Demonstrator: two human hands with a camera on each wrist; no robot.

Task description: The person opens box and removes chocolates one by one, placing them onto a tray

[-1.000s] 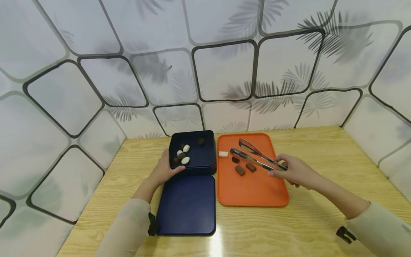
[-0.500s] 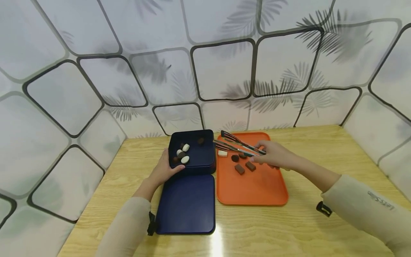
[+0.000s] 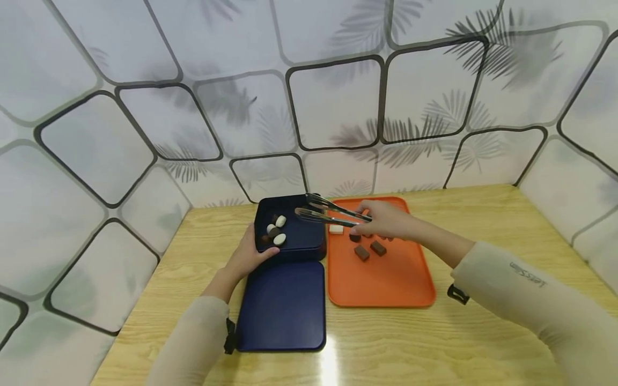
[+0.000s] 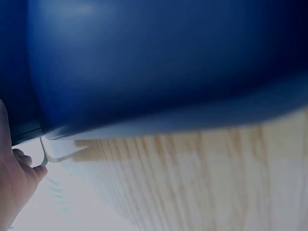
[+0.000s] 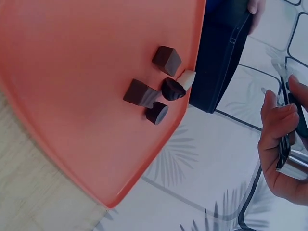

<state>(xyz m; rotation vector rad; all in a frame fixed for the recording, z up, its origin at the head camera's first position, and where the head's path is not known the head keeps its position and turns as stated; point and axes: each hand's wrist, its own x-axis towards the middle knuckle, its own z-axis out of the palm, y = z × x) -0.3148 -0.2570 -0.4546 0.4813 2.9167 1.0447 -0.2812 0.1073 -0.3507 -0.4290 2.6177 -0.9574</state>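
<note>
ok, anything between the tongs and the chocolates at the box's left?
Nothing visible: in the head view, bare floor of the navy box separates tongs and chocolates. The left hand holds the box's near left corner, off that line.

the lid lies before the box; the tray, right of both.

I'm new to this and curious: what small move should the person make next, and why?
Probably lower the tongs slightly toward the pieces in the dark blue box: the right hand holds the tongs with their ends apart over it, no piece shows between them, and the left hand grips the box's near left corner.
</note>
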